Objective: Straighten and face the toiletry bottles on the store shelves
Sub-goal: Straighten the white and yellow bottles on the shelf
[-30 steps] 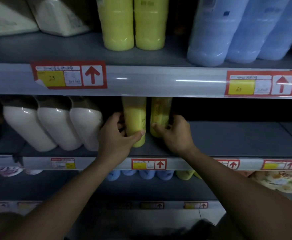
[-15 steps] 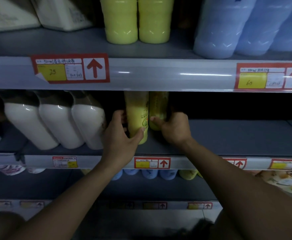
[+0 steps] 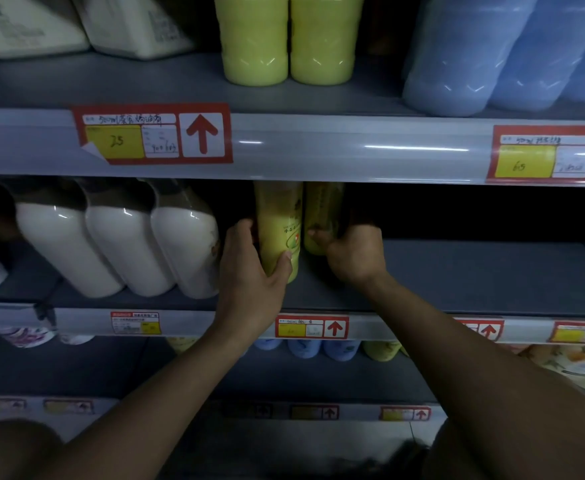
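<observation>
On the middle grey metal shelf (image 3: 457,278), towards its centre and set back from the front edge, the person is handling two tall yellow plastic toiletry bottles at once. The left hand (image 3: 249,271) is wrapping the nearer, brighter yellow bottle (image 3: 279,233), thumb across its printed front and fingers curled round its left side, so this grip is closed round the bottle's lower body. The right hand (image 3: 353,252) is curling round the darker yellow bottle (image 3: 322,216) just beside it; its fingertips are showing on the bottle's front and the rest of the grip is reaching behind, so how firmly it is clamping cannot be told. The two bottles are standing close together, the right one sitting a little deeper in shadow. Judging from this, the step in hand is pulling the pair forward and turning their labels out. To do it well, both bottles should probably be slid on their bases rather than lifted, kept upright, brought level with each other near the front edge above the red and yellow price tag (image 3: 311,327), and rotated until the print is facing outward. The three white plastic bottles (image 3: 124,247) at the left are leaning, so the left elbow should be kept away from them.
</observation>
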Motion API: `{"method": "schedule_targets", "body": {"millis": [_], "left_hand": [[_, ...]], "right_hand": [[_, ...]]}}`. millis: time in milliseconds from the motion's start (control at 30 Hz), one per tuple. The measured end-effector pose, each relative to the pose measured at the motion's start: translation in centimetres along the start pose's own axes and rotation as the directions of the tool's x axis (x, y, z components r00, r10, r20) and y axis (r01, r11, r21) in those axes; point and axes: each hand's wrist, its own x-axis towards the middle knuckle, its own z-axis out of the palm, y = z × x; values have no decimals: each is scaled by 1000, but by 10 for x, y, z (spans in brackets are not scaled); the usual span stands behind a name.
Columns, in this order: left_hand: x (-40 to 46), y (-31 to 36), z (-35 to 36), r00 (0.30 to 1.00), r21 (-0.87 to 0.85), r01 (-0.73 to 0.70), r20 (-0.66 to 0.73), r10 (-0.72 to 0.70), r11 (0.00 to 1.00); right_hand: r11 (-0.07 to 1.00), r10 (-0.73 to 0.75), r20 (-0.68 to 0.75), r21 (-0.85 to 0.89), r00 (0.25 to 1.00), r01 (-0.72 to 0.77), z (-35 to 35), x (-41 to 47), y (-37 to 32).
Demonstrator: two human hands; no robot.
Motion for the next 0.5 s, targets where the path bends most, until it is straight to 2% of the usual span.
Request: {"method": "schedule_targets", "body": {"millis": [500], "left_hand": [[-7,0,-2,1000,-143,8,31,-3,990]], "right_hand": [[998,-60,21,15,998,60,-5,0,-1]]}}
